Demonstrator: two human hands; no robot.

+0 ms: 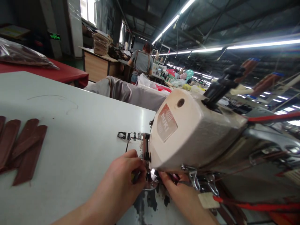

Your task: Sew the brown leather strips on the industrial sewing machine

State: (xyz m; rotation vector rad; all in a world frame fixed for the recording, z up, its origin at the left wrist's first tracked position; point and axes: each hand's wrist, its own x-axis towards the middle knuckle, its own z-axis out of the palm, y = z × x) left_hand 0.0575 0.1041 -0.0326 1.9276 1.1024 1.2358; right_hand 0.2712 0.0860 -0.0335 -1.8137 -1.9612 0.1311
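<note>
One sewing machine [187, 134] fills centre right of the frame. At lower centre the left hand [124, 173], fingers curled, sits close by its needle side; the right hand [181, 189] reaches beneath its head. I cannot tell whether either grips anything. White tabletop [91, 150] leaves room between left hand and brown strips [30, 161] at the left edge; grey cloth [138, 93] lies beyond its far rim.

Bright ceiling tubes [248, 46] cut through a dim roof [211, 18], flaring at far right, while daylight whitens the far-left windows [84, 9]. Glare streaks the tabletop [70, 140] beside the sewing machine [187, 134]. Wide-angle stretching bends the edges; the right side smears with blur.
</note>
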